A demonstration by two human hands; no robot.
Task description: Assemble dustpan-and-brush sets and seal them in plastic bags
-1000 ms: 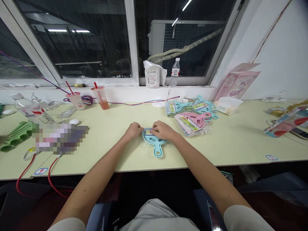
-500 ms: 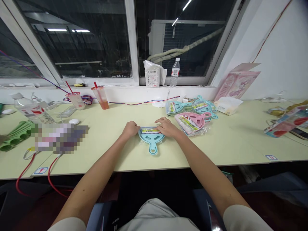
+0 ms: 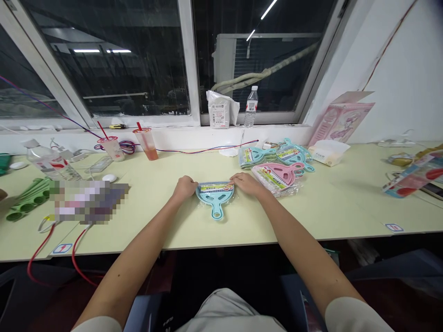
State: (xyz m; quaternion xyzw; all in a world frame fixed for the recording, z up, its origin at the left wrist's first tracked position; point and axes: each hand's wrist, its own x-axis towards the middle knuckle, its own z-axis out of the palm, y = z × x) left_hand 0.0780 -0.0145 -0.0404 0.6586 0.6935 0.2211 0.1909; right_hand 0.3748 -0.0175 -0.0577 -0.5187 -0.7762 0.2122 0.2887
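A light-blue mini dustpan [image 3: 216, 199] in clear wrap lies on the table before me, its handle toward me and a printed label across its wide edge. My left hand [image 3: 186, 188] is closed at its upper left corner, fingertips pinching the wrapped edge. At the opposite corner, my right hand [image 3: 246, 183] has thumb and fingers pressed together on the wrap. To the right of that hand lies a pink wrapped dustpan [image 3: 285, 174]. Behind the pink one are several wrapped blue dustpans [image 3: 254, 155], overlapping in a pile.
A tissue pack [image 3: 328, 152] and a pink box [image 3: 341, 120] stand at the back right. Two drink cups [image 3: 147, 144] with red straws are at the back left, near a water bottle [image 3: 51, 161] and green scoop-like pieces [image 3: 32, 196]. Red cables [image 3: 74, 251] hang over the front edge.
My right hand has drawn back from the label to the dustpan's right corner. Its fingers are now closer together. My left hand stays at the left corner.
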